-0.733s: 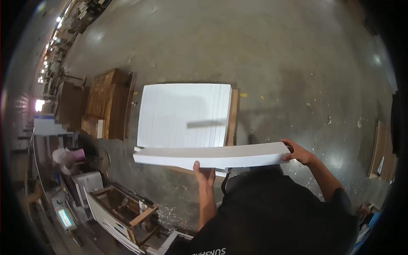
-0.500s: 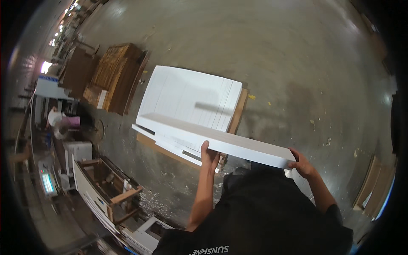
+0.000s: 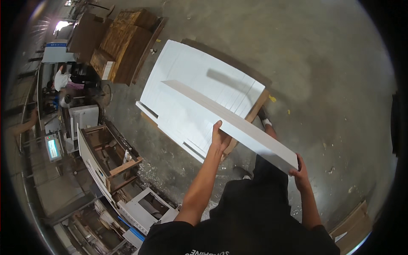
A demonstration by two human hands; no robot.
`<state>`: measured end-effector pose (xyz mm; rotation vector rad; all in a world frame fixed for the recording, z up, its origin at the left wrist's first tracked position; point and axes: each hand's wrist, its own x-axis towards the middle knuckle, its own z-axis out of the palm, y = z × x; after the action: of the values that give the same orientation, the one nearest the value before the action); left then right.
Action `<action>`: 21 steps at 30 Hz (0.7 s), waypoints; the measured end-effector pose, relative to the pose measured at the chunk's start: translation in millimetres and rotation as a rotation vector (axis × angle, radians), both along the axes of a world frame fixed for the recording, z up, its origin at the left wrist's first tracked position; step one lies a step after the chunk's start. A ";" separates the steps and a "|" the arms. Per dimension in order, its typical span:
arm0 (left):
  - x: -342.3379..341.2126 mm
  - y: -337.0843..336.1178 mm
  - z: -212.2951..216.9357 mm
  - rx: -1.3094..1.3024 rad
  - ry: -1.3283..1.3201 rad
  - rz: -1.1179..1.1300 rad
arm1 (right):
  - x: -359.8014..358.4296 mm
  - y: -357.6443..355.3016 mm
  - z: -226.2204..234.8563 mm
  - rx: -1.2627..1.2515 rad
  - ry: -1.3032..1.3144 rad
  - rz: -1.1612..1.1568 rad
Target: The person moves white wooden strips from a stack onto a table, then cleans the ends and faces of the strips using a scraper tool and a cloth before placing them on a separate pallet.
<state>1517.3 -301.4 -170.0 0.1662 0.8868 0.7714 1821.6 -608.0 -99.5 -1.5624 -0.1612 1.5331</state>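
Hands first: I see my left hand (image 3: 220, 138) clamped on the near long edge of a long white board (image 3: 231, 123), fingers curled over its top, and my right hand (image 3: 300, 171) gripping the board's near right corner from below and the side. Both are closed on it; the board hangs in the air, tilted, its far end reaching out over the stack of white panels (image 3: 191, 91) lying flat on a wooden pallet (image 3: 258, 106) on the concrete floor (image 3: 323, 68). I judge the carry well under way but the placing not done: the board touches nothing but my hands, and it sits skewed across the stack, not lined up with the panels' edges. Left to do, as I read it, is squaring it and lowering it. Brown boards (image 3: 123, 42) lie stacked beyond the pallet's left corner; a white machine (image 3: 85, 117) stands at far left.
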 end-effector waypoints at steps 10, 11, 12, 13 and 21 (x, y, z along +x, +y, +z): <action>69.6 174.4 -130.8 -0.113 0.214 0.115 | 53.7 200.1 -134.5 -0.047 0.148 -0.064; 72.0 192.3 -142.4 -0.090 0.209 0.102 | 55.2 212.1 -152.1 -0.053 0.158 -0.065; 73.6 208.4 -152.9 -0.066 0.203 0.088 | 53.1 222.0 -170.4 -0.033 0.144 -0.078; 74.1 221.4 -163.4 -0.071 0.213 0.086 | 52.3 232.8 -184.5 -0.013 0.129 -0.092; 69.9 301.7 -229.9 -0.087 0.273 0.112 | 41.7 314.2 -269.0 -0.012 0.201 -0.120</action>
<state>1587.2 0.3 -399.9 0.1474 1.1949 0.8245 1863.3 -293.8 -368.5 -1.3914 0.0540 1.5866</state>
